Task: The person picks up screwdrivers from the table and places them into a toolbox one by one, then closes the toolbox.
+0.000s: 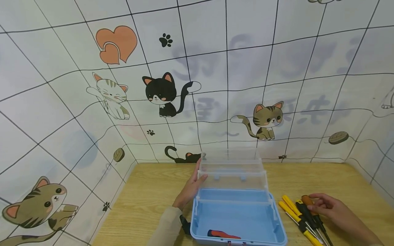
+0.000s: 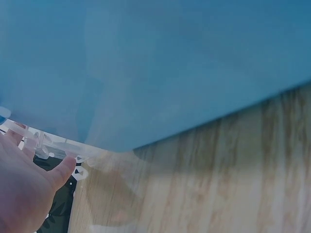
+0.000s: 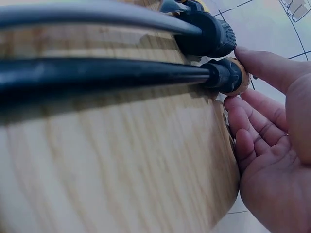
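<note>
A light blue plastic box point(image 1: 234, 215) stands with its clear lid point(image 1: 237, 179) raised at the back. My left hand point(image 1: 191, 186) grips the lid's left edge, thumb in front and fingers behind it. Inside the box, by the front wall, lies a red and black handled tool point(image 1: 223, 234). To the right of the box, my right hand point(image 1: 335, 208) pinches the brown handle of a screwdriver point(image 1: 306, 200) between thumb and fingers. Its dark shaft point(image 3: 107, 77) runs across the right wrist view. Close beside it lie a black-handled screwdriver point(image 1: 304, 211) and yellow-handled screwdrivers point(image 1: 290, 206).
The wooden table point(image 1: 150, 191) reaches back to a wall cloth point(image 1: 212, 112) printed with cats and grid lines. Another side of the cloth point(image 1: 46, 130) rises at the left. A dark band point(image 1: 184, 224) is on the left wrist, next to the box.
</note>
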`<state>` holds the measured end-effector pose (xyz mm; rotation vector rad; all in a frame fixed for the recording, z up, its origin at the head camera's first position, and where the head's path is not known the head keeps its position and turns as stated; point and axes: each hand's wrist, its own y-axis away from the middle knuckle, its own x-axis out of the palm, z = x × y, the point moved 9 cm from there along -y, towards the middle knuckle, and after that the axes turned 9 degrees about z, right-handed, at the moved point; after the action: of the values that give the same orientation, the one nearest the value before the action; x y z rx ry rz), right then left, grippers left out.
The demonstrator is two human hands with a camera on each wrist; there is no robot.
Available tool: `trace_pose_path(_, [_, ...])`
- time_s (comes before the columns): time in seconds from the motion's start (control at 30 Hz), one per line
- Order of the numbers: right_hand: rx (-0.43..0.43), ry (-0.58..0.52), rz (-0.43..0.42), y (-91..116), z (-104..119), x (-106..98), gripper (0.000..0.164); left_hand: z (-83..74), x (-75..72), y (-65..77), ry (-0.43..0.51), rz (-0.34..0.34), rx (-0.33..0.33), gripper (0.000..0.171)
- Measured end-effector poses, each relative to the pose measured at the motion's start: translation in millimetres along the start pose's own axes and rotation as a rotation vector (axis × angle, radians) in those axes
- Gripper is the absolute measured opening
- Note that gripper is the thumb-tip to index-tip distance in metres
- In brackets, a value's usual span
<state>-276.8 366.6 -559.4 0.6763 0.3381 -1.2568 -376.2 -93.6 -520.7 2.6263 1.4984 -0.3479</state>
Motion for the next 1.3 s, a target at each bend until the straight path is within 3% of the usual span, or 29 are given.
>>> trace_pose_path(0.63, [-0.004, 0.085, -0.005, 1.7, 6.3, -2.9, 0.054, -1.4, -0.5, 1.3, 0.008, -0.001, 0.016, 0.067])
trace_pose_path(1.13, [0.089, 0.022, -0.023, -3.7, -1.0, -7.6, 0.066, -2.7, 1.0, 2.4, 0.014, 0.008, 0.019, 0.067])
trace_pose_path(1.3, [0.108, -0.020, -0.029, -3.1, -4.4, -4.4, 0.063, -2.6, 1.6, 2.7, 0.013, 0.009, 0.014, 0.067])
